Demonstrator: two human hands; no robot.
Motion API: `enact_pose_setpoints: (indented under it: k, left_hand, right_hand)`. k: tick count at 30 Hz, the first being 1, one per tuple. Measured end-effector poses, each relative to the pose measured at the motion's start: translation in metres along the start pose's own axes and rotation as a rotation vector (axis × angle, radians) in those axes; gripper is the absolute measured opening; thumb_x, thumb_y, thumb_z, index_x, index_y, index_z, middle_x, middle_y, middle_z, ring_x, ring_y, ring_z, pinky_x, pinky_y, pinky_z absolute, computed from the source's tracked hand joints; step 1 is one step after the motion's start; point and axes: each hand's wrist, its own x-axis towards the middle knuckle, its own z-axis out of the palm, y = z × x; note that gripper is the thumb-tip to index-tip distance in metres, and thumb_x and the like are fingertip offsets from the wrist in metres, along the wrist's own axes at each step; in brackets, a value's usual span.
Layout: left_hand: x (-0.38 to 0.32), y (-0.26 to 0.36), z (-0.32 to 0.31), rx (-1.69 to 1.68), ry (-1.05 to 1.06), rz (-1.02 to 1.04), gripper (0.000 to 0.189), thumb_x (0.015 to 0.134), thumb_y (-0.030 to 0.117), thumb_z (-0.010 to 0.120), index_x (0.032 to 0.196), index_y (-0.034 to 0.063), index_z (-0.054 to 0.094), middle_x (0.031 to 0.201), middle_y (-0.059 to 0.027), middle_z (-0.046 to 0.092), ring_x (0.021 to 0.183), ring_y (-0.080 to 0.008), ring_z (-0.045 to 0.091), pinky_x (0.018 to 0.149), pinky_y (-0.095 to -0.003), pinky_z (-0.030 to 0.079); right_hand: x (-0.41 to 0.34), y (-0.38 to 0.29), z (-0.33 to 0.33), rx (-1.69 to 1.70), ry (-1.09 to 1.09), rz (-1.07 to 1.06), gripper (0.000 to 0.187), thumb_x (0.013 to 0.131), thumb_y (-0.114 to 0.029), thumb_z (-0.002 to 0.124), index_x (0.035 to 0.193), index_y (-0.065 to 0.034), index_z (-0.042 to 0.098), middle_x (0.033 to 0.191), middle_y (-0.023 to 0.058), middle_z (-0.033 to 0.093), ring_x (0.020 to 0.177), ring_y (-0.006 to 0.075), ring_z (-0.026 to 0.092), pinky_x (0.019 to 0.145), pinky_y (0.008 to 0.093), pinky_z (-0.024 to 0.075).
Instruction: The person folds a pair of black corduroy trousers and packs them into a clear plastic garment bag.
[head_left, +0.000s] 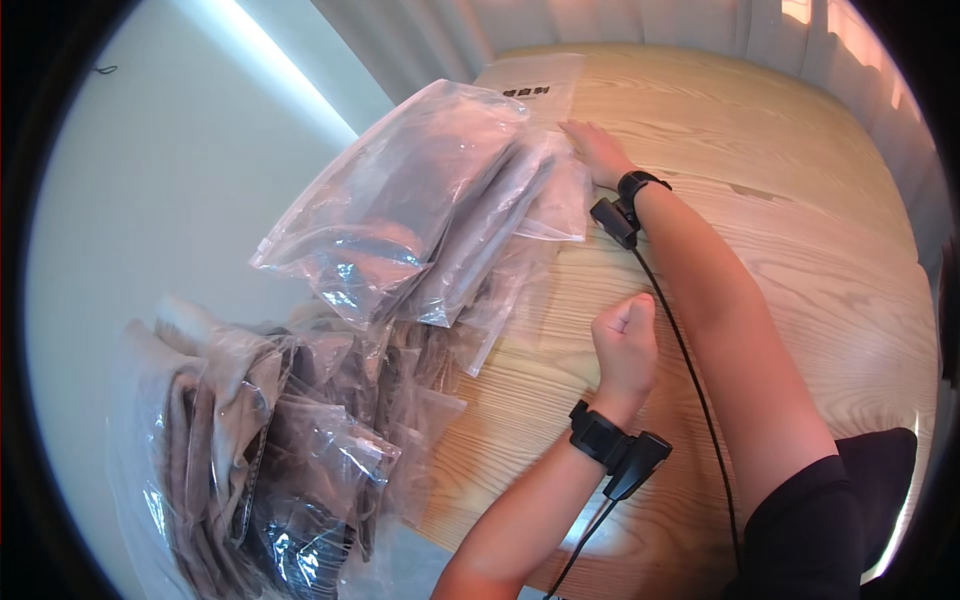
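Note:
My left hand (626, 345) is curled into a fist above the wooden table (750, 262), with nothing seen in it. Farther up, my right hand (598, 154) lies with extended fingers at the right edge of a stack of clear zip bags (420, 180). Its fingertips are beside a flat clear bag (559, 79) that bears dark writing. The stacked bags hold folded, greyish-pink contents, probably cloth, and overhang the table's left edge. Below them, at lower left, a second pile of clear bags (217, 420) holds folded grey, beige and dark fabric.
Each wrist wears a black strap with a small device, the left (622, 454) and the right (626, 210); black cables run down from both. A pale curtain (675, 22) hangs behind the table. A black object (877, 480) stands by my right sleeve.

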Motion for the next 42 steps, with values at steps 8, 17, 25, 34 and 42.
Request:
enact_pose_setpoints:
  k: [8,17,25,34,42]
  left_hand:
    - [-0.005,0.007,0.008,0.112,-0.035,0.018,0.044,0.099,0.013,0.05,0.06,0.0112,0.03,0.058,0.0098,0.03,0.056,-0.0017,0.024,0.048,-0.0254,0.019]
    - [-0.006,0.01,0.008,0.103,-0.059,0.015,0.041,0.101,0.013,0.05,0.063,0.0073,0.035,0.061,0.0088,0.032,0.06,-0.0019,0.027,0.05,-0.0246,0.023]
    - [-0.003,0.007,0.008,0.104,-0.02,0.021,0.046,0.1,0.015,0.05,0.058,0.0129,0.031,0.056,0.0096,0.031,0.054,-0.0014,0.024,0.048,-0.025,0.019]
    - [-0.003,0.005,0.005,0.076,-0.017,0.012,0.045,0.099,0.014,0.05,0.059,0.0105,0.032,0.057,0.0089,0.032,0.055,-0.0021,0.026,0.048,-0.0252,0.021]
    - [0.005,0.005,0.006,-0.007,0.037,0.006,0.047,0.097,0.015,0.05,0.053,0.0117,0.035,0.05,0.0067,0.032,0.046,-0.0039,0.025,0.044,-0.0259,0.019]
  right_hand:
    - [0.005,0.009,0.001,-0.339,-0.231,-0.159,0.06,0.096,-0.04,0.053,0.149,-0.0179,0.036,0.156,0.0084,0.037,0.145,0.0344,0.028,0.113,0.0579,0.0273]
    - [0.007,0.021,0.006,-0.487,0.327,-0.218,0.056,0.089,-0.045,0.06,0.136,-0.0156,0.052,0.134,0.0113,0.056,0.128,0.0309,0.049,0.112,0.0542,0.0288]
    - [0.003,-0.004,-0.018,-0.365,0.135,0.122,0.021,0.088,-0.026,0.06,0.096,-0.0076,0.068,0.096,0.0158,0.069,0.098,0.033,0.064,0.086,0.0476,0.0463]
    - [-0.003,-0.011,-0.04,-0.062,0.137,0.468,0.049,0.087,-0.045,0.05,0.098,-0.0024,0.073,0.096,0.0217,0.072,0.092,0.0365,0.069,0.082,0.0449,0.054]
    - [-0.015,-0.014,-0.061,-0.058,0.151,0.712,0.058,0.087,-0.05,0.047,0.095,0.0012,0.073,0.097,0.0277,0.068,0.095,0.0411,0.067,0.083,0.0471,0.0513]
